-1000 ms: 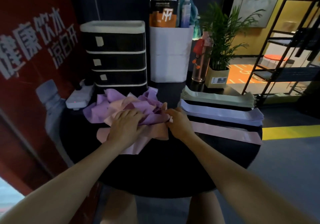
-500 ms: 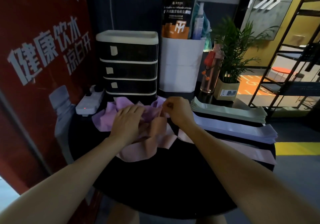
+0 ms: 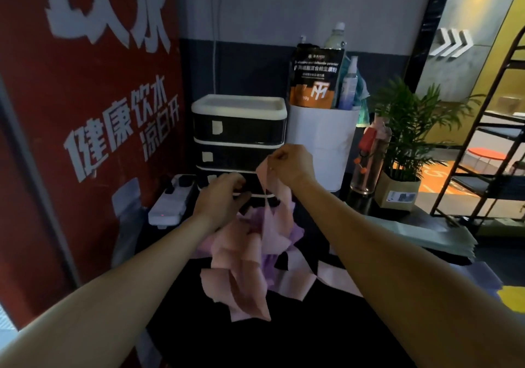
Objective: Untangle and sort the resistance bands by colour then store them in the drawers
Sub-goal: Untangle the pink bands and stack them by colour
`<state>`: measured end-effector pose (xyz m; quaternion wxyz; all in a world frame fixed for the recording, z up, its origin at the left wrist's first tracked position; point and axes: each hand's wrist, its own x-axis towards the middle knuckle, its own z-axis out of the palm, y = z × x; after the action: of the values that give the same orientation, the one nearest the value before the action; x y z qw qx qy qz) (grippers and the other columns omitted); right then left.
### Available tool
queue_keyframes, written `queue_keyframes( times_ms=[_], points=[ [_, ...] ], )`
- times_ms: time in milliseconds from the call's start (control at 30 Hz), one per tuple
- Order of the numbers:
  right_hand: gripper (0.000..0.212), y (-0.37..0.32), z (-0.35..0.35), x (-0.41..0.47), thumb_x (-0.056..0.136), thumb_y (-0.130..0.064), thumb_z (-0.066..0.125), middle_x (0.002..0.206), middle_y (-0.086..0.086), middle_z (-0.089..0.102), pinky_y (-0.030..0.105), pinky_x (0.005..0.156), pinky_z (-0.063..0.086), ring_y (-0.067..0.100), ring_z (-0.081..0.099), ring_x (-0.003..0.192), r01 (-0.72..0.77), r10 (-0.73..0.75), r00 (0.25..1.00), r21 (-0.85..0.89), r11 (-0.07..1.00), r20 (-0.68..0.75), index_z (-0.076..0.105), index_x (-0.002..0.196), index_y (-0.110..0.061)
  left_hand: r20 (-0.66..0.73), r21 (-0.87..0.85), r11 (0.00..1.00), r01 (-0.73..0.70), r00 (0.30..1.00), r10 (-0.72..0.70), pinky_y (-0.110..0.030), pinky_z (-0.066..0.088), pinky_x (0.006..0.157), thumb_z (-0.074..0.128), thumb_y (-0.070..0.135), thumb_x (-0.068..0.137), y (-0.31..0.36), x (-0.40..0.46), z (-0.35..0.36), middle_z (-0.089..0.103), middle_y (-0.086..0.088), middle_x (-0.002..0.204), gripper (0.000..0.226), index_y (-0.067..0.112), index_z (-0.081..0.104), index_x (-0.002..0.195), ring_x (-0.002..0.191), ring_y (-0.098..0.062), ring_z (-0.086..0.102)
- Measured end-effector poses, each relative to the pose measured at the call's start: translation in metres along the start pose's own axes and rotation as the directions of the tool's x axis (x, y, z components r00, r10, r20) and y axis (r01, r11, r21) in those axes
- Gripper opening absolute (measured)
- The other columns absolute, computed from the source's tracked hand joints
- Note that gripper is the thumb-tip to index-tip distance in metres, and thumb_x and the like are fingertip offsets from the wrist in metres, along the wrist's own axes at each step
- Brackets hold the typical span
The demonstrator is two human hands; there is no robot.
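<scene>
A tangle of pink and purple resistance bands point(image 3: 250, 256) lies on the round black table point(image 3: 284, 339). My right hand point(image 3: 289, 165) pinches the end of a pink band point(image 3: 275, 211) and holds it up above the heap, in front of the drawers. My left hand point(image 3: 221, 197) is raised beside it with curled fingers; what it holds is unclear. Flat sorted bands lie to the right: a green stack point(image 3: 426, 234), a lavender one point(image 3: 480, 276) and a pink strip point(image 3: 338, 279). The black-and-white drawer unit point(image 3: 240, 129) stands behind, drawers closed.
A white power strip point(image 3: 170, 205) lies left of the drawers. A white bin point(image 3: 321, 146) holds a pouch and bottles. A clear bottle point(image 3: 369, 163) and a potted plant point(image 3: 403, 174) stand at the right. A red sign point(image 3: 85, 111) borders the left.
My right hand has lifted a pink band's end up from the heap. My left hand has risen off the pile. The camera has tilted upward.
</scene>
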<state>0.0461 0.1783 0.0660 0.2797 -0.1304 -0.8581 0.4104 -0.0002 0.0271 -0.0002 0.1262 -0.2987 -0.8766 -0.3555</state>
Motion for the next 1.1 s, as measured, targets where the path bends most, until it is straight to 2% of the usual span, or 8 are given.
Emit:
queue_keyframes(
  times_ms=[133,233,333,400,533,700,900,1100],
  points=[
    [0.011,-0.012,-0.004,0.019,0.086,-0.012,0.061,0.090,0.004,0.068,0.031,0.081,0.054,0.019,0.064,0.088,-0.048,0.048,0.999,0.051,0.998,-0.007,0.071,0.087,-0.013,0.028,-0.242,0.970,0.038,0.999,-0.032,-0.023,0.046,0.074,0.059,0.033,0.090,0.021,0.019,-0.010,0.064,0.002,0.096,0.023,0.014,0.060,0.103,0.090,-0.015,0.061],
    [0.007,-0.026,-0.012,0.030,0.085,-0.011,0.062,0.083,0.005,0.067,0.033,0.079,0.057,0.019,0.065,0.081,-0.090,0.096,0.995,0.177,0.980,-0.025,0.069,0.084,-0.011,0.105,-0.372,0.927,0.051,0.994,-0.012,-0.025,0.049,0.082,0.064,0.040,0.085,0.039,0.026,-0.013,0.064,0.005,0.101,0.034,0.015,0.058,0.107,0.094,-0.010,0.061],
    [0.007,-0.042,-0.025,0.036,0.087,-0.007,0.061,0.069,0.006,0.065,0.022,0.063,0.056,0.011,0.060,0.056,-0.128,0.146,0.989,0.346,0.929,-0.028,0.067,0.087,-0.004,0.099,-0.312,0.950,-0.002,0.994,0.035,-0.006,0.041,0.067,0.071,0.026,0.082,0.048,0.029,-0.011,0.057,0.012,0.091,0.032,0.016,0.050,0.104,0.081,0.000,0.053],
    [0.007,-0.049,-0.035,0.040,0.087,-0.005,0.060,0.065,0.006,0.064,0.018,0.053,0.050,0.008,0.058,0.048,-0.114,0.145,0.988,0.397,0.911,-0.050,0.067,0.086,-0.003,0.028,-0.268,0.963,-0.025,0.999,0.033,-0.003,0.039,0.059,0.068,0.016,0.084,0.049,0.032,-0.010,0.059,0.011,0.090,0.024,0.013,0.056,0.104,0.076,-0.001,0.053],
    [0.015,-0.046,-0.058,0.046,0.087,-0.002,0.059,0.066,0.008,0.064,0.018,0.056,0.051,0.011,0.060,0.054,-0.086,0.162,0.979,0.476,0.875,-0.121,0.064,0.075,-0.009,-0.037,-0.262,0.965,-0.034,0.999,0.025,-0.005,0.038,0.054,0.062,0.011,0.087,0.043,0.030,-0.009,0.054,0.013,0.070,0.002,0.011,0.061,0.087,0.062,0.001,0.050],
    [0.018,-0.018,-0.079,0.044,0.086,0.002,0.057,0.066,0.010,0.063,0.023,0.058,0.050,0.016,0.058,0.056,-0.105,0.202,0.967,0.479,0.872,-0.156,0.063,0.073,-0.008,-0.017,-0.368,0.930,0.011,1.000,-0.019,-0.021,0.038,0.059,0.064,0.019,0.087,0.031,0.029,-0.016,0.057,0.007,0.064,0.016,0.020,0.061,0.072,0.062,-0.008,0.050],
    [0.016,0.010,-0.100,0.040,0.086,-0.006,0.064,0.077,0.008,0.065,0.030,0.071,0.053,0.019,0.060,0.071,-0.134,0.205,0.966,0.370,0.919,-0.159,0.066,0.073,-0.016,-0.003,-0.504,0.859,0.091,0.994,-0.107,-0.023,0.042,0.065,0.058,0.018,0.091,0.028,0.027,-0.027,0.061,0.003,0.070,0.017,0.022,0.062,0.076,0.065,-0.008,0.054],
    [0.009,0.014,-0.104,0.027,0.090,-0.011,0.059,0.078,0.005,0.059,0.021,0.061,0.047,0.013,0.053,0.068,-0.155,0.146,0.988,0.300,0.941,0.052,0.066,0.092,-0.006,-0.067,-0.517,0.843,0.150,0.974,-0.214,-0.026,0.034,0.059,0.046,0.025,0.098,0.032,0.035,-0.032,0.049,0.000,0.066,0.030,0.016,0.056,0.071,0.061,-0.011,0.042]
  ],
)
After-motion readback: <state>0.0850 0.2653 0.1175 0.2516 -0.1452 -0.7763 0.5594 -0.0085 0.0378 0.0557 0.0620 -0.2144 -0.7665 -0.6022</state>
